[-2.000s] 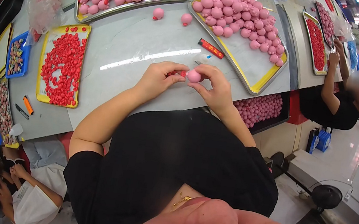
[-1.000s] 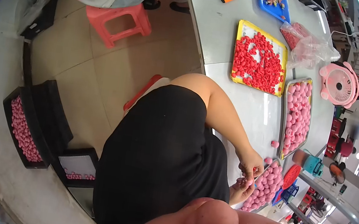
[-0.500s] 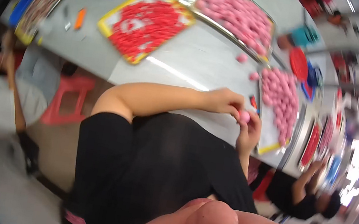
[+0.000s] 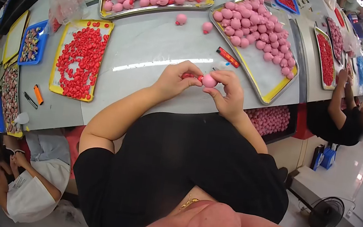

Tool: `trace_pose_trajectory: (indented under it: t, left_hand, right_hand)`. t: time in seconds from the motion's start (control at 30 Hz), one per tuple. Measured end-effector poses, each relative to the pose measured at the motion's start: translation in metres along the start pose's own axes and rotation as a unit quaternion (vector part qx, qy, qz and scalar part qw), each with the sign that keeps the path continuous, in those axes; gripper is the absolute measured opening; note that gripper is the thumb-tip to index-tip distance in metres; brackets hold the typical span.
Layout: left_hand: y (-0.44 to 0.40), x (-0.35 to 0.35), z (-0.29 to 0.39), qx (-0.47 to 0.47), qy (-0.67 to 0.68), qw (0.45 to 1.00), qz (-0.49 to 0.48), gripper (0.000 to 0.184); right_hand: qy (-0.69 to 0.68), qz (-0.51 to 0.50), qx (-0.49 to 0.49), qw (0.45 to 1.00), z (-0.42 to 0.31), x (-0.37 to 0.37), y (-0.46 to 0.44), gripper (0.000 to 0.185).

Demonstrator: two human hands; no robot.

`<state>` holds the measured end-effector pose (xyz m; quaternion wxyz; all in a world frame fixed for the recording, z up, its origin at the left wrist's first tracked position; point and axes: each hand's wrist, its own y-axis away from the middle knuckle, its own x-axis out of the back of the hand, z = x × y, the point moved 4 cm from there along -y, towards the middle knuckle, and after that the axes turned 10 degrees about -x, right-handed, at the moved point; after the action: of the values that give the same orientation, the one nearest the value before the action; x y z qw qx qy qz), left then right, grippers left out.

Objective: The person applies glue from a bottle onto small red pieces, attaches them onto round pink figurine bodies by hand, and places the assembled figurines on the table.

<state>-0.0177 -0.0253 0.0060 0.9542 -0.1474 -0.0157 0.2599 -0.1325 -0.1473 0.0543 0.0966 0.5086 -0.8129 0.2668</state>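
Note:
My right hand [image 4: 226,92] grips a pink ball [image 4: 209,81] between thumb and fingers, above the table near my chest. Small red pieces show at the fingertips of my left hand [image 4: 176,81], which is closed on them; one red piece touches the left side of the ball. Beyond my hands, a red marker-like tube [image 4: 228,57] lies beside a metal tray [image 4: 264,98] of pink balls. Two loose pink balls, one at the left [image 4: 181,19] and one at the right [image 4: 207,27], rest farther back, each with a red part.
A yellow-rimmed tray [image 4: 54,67] of red pieces is at the left, with a blue tray [image 4: 43,43] beyond it. Another metal tray [image 4: 154,9] of pink balls stands at the back. One person [image 4: 41,186] sits at lower left, another [image 4: 348,118] at right.
The view has swung back from a strongly turned angle to face the table. Both hands remain together at the pink ball.

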Motion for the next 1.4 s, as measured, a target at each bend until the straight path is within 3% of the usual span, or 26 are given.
trace_pose_trajectory:
  t: [0.17,0.23,0.27,0.3,0.33,0.37,0.4,0.47,0.57,0.67,0.73,0.97,1.17,1.33,1.4]
  left_hand:
    - [0.0,0.004,-0.002,-0.004,-0.016,0.999,-0.028,0.017]
    - [-0.001,0.004,0.0,0.041,-0.005,0.998,-0.052,0.019]
    - [-0.003,0.004,0.005,0.04,-0.006,0.998,-0.038,0.019]
    - [-0.006,-0.001,0.008,0.096,0.017,0.993,-0.06,0.019]
    - [-0.005,-0.004,0.009,0.149,0.04,0.986,-0.066,0.019]
    - [-0.005,-0.008,0.008,0.124,0.033,0.99,-0.057,0.021]
    - [-0.005,-0.014,0.003,0.098,0.117,0.987,-0.053,0.025]
    - [-0.007,-0.02,0.007,0.052,0.135,0.989,-0.033,0.031]
    - [-0.008,-0.022,0.022,-0.024,0.012,1.0,-0.011,0.042]
    - [-0.006,-0.024,0.01,-0.096,-0.04,0.992,0.069,0.04]
    - [0.009,-0.021,0.017,-0.114,-0.048,0.985,0.119,0.038]
    - [0.095,-0.008,0.028,-0.153,-0.087,0.961,0.214,0.035]
    - [0.15,-0.001,0.047,-0.148,-0.111,0.959,0.214,0.027]
    - [0.176,-0.007,0.063,-0.135,-0.038,0.973,0.184,0.021]
    - [0.175,-0.009,0.069,-0.149,-0.076,0.966,0.198,0.02]
  right_hand:
    - [0.009,-0.041,-0.012,0.999,-0.003,0.0,-0.003,0.035]
    - [0.008,-0.067,-0.023,0.997,0.0,-0.002,0.002,0.034]
    - [-0.103,-0.056,-0.105,0.988,0.012,-0.003,0.007,0.033]
    - [-0.213,-0.057,-0.184,0.958,0.023,-0.01,0.012,0.033]
    - [-0.237,-0.05,-0.214,0.946,0.032,-0.009,0.017,0.034]
    - [-0.259,-0.056,-0.245,0.932,0.04,-0.006,0.023,0.035]
    - [-0.262,-0.06,-0.226,0.936,0.042,-0.003,0.023,0.038]
    - [-0.292,-0.084,-0.212,0.929,0.046,0.0,0.021,0.044]
    - [-0.313,-0.118,-0.197,0.922,0.028,0.001,0.015,0.049]
    - [-0.3,-0.177,-0.141,0.927,0.024,-0.006,0.012,0.05]
    - [-0.272,-0.176,-0.17,0.931,0.018,-0.01,0.012,0.05]
    - [-0.246,-0.254,-0.188,0.916,-0.008,-0.059,0.039,0.042]
    - [-0.201,-0.279,-0.16,0.926,-0.033,-0.082,0.057,0.041]
    - [-0.181,-0.335,-0.106,0.919,-0.047,-0.084,0.064,0.049]
    - [-0.177,-0.314,-0.096,0.928,-0.058,-0.084,0.068,0.051]
